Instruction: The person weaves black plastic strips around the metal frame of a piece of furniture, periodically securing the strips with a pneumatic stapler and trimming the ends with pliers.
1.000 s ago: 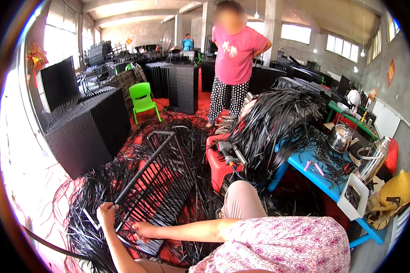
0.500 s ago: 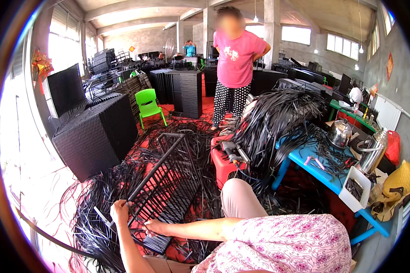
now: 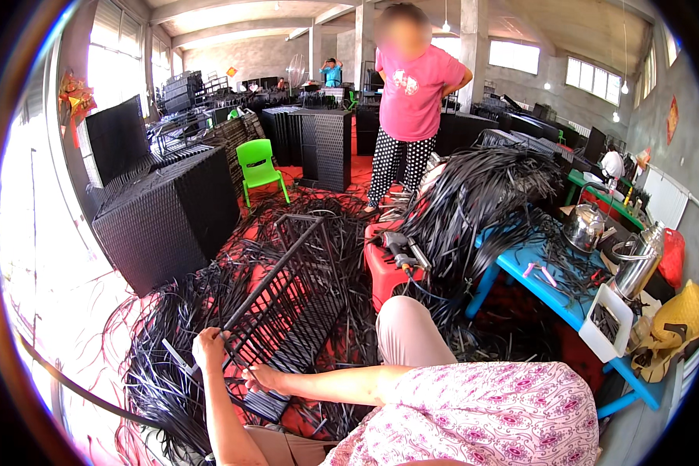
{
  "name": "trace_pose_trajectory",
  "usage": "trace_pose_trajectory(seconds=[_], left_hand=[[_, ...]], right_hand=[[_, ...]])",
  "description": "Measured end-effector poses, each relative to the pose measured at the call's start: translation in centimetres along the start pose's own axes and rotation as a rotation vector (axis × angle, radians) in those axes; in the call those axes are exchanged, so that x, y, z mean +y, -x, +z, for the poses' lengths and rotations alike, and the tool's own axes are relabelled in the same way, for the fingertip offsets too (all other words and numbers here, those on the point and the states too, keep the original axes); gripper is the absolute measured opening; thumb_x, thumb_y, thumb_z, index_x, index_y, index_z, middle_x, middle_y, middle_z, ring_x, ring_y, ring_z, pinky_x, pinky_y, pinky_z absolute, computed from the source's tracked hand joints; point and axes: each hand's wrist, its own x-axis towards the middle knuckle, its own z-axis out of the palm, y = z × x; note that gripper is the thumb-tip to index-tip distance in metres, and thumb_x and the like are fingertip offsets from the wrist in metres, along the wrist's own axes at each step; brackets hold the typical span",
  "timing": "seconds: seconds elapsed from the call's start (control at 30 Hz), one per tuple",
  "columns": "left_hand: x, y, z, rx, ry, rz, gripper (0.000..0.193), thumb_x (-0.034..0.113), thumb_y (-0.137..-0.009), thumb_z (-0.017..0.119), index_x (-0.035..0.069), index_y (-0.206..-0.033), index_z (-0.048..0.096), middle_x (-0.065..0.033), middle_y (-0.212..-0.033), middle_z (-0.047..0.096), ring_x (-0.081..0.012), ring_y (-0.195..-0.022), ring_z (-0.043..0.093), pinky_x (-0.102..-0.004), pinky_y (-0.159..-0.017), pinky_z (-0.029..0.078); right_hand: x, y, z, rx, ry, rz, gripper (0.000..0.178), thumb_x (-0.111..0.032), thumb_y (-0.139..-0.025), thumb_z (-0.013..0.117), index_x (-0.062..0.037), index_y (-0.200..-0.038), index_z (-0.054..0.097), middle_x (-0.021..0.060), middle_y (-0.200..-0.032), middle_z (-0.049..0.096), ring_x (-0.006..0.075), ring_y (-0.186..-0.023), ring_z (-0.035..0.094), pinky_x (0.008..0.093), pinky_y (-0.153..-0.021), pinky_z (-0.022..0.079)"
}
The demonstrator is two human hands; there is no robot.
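Note:
A black slatted frame [image 3: 283, 287], partly woven with flat black strips, lies tilted on the red floor in front of me. At its near left corner my left hand [image 3: 210, 351] is closed, its fingers pinched on a thin black strip beside the rail. Just right of it and lower, my right hand [image 3: 262, 379] is curled by the frame's near end, also on the strip. The fingertips of both hands are partly hidden. Heaps of loose black strips [image 3: 159, 380] surround the frame.
Ahead stands a person in a pink shirt [image 3: 412, 85]. A drill [image 3: 398, 250] rests on a red stool [image 3: 382, 283]. The blue table [image 3: 512, 264] at right holds strips, a kettle [image 3: 585, 225] and a white bin [image 3: 607, 322]. Stacked black woven panels [image 3: 159, 225] and a green chair [image 3: 259, 167] stand beyond.
The whole view has shifted a little, with the scene sitting higher and slightly to the right. Both hands stay at the frame's near corner, with only a slight movement.

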Motion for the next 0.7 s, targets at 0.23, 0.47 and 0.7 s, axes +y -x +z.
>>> trace_pose_trajectory(seconds=[0.23, 0.47, 0.7], left_hand=[[2.9, 0.9, 1.0, 0.032, -0.088, 0.042, 0.022, 0.025, -0.076, 0.074, 0.005, -0.083, 0.075, -0.0147, -0.086, 0.071, -0.0362, -0.083, 0.067, -0.0445, -0.074, 0.05], [6.9, 2.1, 2.6, 0.045, -0.15, 0.033, 0.018, 0.024, -0.079, 0.071, 0.007, -0.085, 0.075, -0.0114, -0.089, 0.07, -0.0334, -0.088, 0.066, -0.0438, -0.078, 0.05], [5.2, 4.0, 2.2, 0.064, -0.112, 0.031, 0.02, 0.023, -0.076, 0.074, 0.004, -0.082, 0.074, -0.0154, -0.084, 0.07, -0.0355, -0.082, 0.066, -0.0438, -0.073, 0.049]], right_hand=[[-2.4, 1.9, -2.5, -0.03, -0.118, -0.073, 0.028, -0.035, -0.099, 0.049, -0.0154, -0.082, 0.058, -0.0038, -0.073, 0.061, 0.0071, -0.06, 0.054, 0.0263, -0.051, 0.036], [-3.1, 2.0, -7.6, 0.079, -0.147, -0.077, 0.024, -0.037, -0.1, 0.05, -0.0167, -0.103, 0.061, -0.0035, -0.086, 0.065, 0.0077, -0.068, 0.059, 0.0272, -0.06, 0.045], [-4.2, 3.0, -8.9, 0.151, -0.26, -0.101, 0.023, -0.032, -0.096, 0.06, -0.0144, -0.11, 0.064, -0.0024, -0.091, 0.067, 0.0088, -0.075, 0.064, 0.0232, -0.06, 0.047]])
